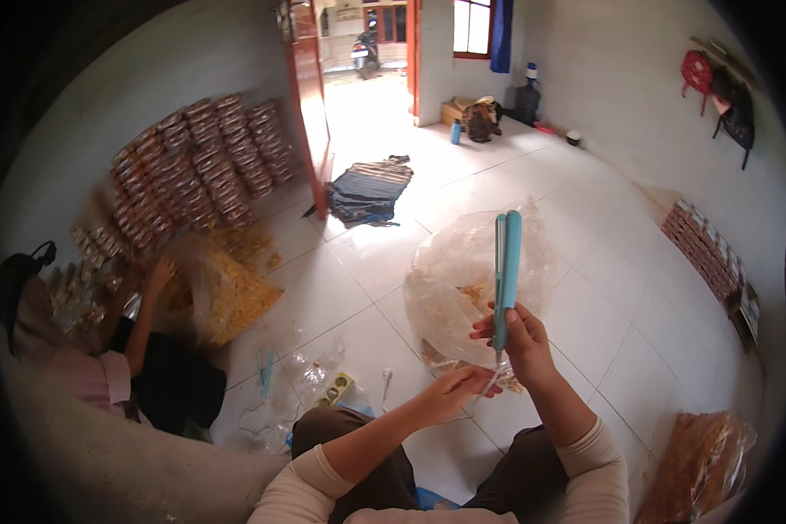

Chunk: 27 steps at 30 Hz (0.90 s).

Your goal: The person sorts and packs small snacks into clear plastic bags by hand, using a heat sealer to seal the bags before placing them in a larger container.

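Upright in front of me is a teal hair straightener (511,262), its plates pointing up. My right hand (531,345) is wrapped round its lower end. A pale cord (492,382) runs down from the handle, and the fingers of my left hand (454,393) are closed on it just below. Behind the straightener a large clear plastic bag (437,279) with some orange-brown snack pieces inside rests on the tiled floor, partly hidden by my hands.
At left, a person (148,288) reaches into a bag of yellow snacks (236,297), beside stacked packets (201,157). A power strip (334,389) and loose clear plastic (301,371) lie near my left knee. A filled bag (694,472) stands at right, with more packets (703,249) along the wall.
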Motion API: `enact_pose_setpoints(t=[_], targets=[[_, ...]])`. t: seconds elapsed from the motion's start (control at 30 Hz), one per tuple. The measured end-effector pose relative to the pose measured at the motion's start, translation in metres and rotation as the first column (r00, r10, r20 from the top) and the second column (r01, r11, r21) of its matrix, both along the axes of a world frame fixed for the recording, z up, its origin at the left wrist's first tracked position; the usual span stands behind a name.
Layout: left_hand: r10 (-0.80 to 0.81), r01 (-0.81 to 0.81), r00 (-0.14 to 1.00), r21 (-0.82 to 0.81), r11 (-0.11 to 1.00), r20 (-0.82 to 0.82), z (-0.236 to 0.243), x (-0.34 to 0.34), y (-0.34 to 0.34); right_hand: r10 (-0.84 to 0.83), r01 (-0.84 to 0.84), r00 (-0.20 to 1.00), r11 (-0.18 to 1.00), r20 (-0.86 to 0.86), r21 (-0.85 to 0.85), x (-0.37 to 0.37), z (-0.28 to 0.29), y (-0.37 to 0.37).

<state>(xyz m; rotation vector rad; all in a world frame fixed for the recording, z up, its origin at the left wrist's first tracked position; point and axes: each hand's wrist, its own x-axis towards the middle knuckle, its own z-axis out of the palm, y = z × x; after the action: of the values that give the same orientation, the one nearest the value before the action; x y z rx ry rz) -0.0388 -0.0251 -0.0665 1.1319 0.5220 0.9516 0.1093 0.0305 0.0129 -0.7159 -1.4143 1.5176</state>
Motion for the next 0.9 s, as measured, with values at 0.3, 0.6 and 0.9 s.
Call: enact_pose_setpoints(t=[0.3, 0.6, 0.9], targets=[[0.082, -0.053, 0.960, 0.111, 0.992, -0.269, 0.015, 0.012, -0.017, 0.072, -0.076, 0.996, 0.995, -0.059, -0.066, 0.008, 0.007, -0.004], [0.101, -0.035, 0.920, 0.177, 0.984, -0.379, 0.007, 0.019, -0.022, 0.132, -0.117, 0.983, 0.986, 0.127, -0.115, 0.002, -0.011, -0.003], [0.136, -0.034, 0.896, 0.240, 0.970, -0.422, -0.012, 0.023, -0.016, 0.045, -0.145, 0.849, 0.978, 0.526, 0.152, -0.002, -0.014, -0.013]])
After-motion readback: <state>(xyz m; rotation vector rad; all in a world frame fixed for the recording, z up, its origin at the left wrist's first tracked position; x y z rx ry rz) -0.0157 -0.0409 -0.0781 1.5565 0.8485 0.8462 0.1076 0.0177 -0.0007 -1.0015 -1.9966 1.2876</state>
